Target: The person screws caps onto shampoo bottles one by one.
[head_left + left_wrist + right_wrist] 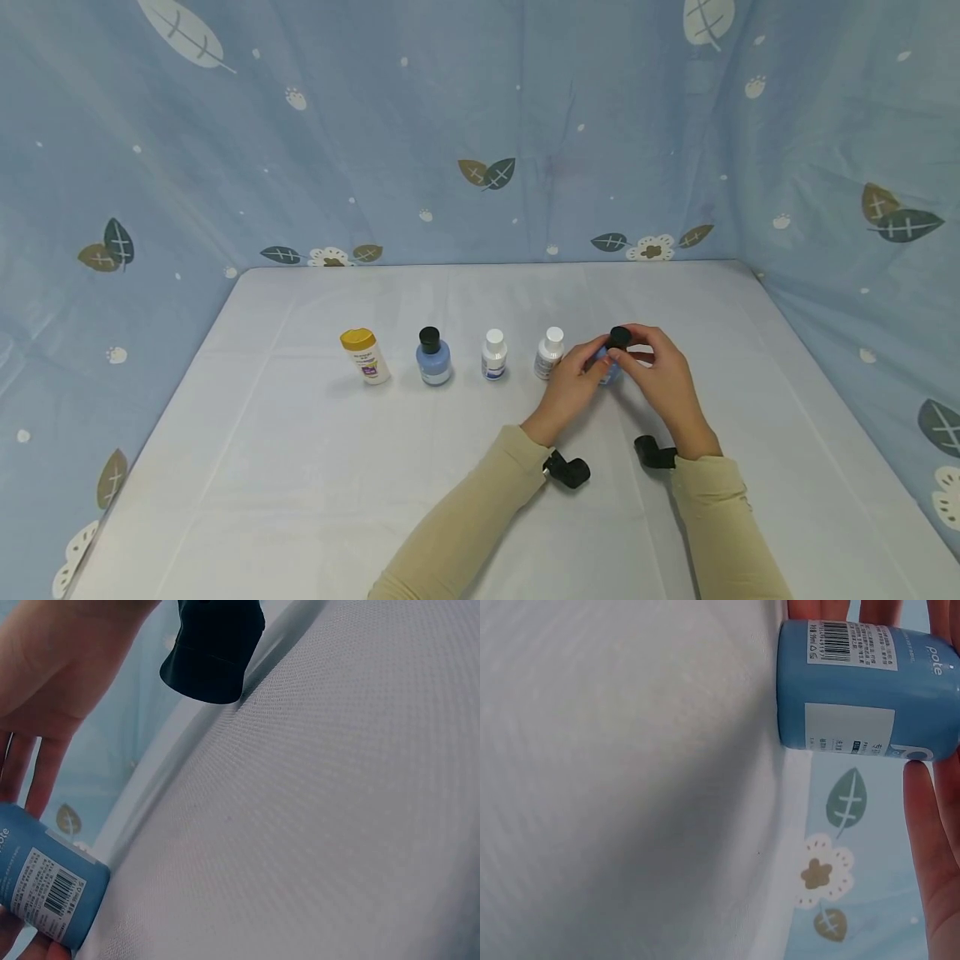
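Observation:
A blue bottle with a black cap (619, 337) stands at the right end of a row of bottles. My left hand (572, 390) holds it from the left, with fingers about its body. From the right, my right hand (666, 379) grips it near the cap, with thumb in front and fingers behind. In the left wrist view the blue bottle (56, 889) shows a barcode label, its base on the white cloth. The right wrist view shows the blue bottle (862, 690) between fingers; its cap is out of frame there.
Left of the hands stand a white bottle (549, 357), another white bottle (493, 358), a second blue bottle (433, 360) and a yellow-capped white bottle (367, 360). A white cloth (300, 483) covers the table. A patterned blue curtain (420, 125) hangs behind and at the sides.

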